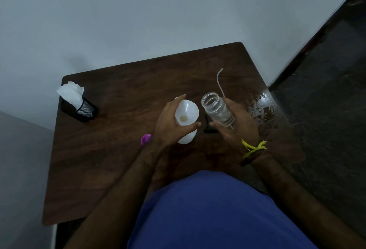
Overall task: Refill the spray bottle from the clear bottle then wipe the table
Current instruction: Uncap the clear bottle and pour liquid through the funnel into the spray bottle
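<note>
My left hand (170, 122) gripped the white spray bottle (186, 137) and funnel (187, 113); my right hand (237, 128) held the clear bottle (216, 110) just right, mouth tilted toward it.

mesh holder (84, 110) – far-left corner | purple cap (146, 139) – left of centre

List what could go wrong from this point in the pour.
1. The clear bottle, tilted in the right hand, has its open mouth beside the funnel rather than over it, so liquid may miss and land on the table.
2. The left hand alone steadies the funnel and the white bottle; a nudge might tip both.
3. The wet patch at the table's right edge could spread or drip off.
</note>
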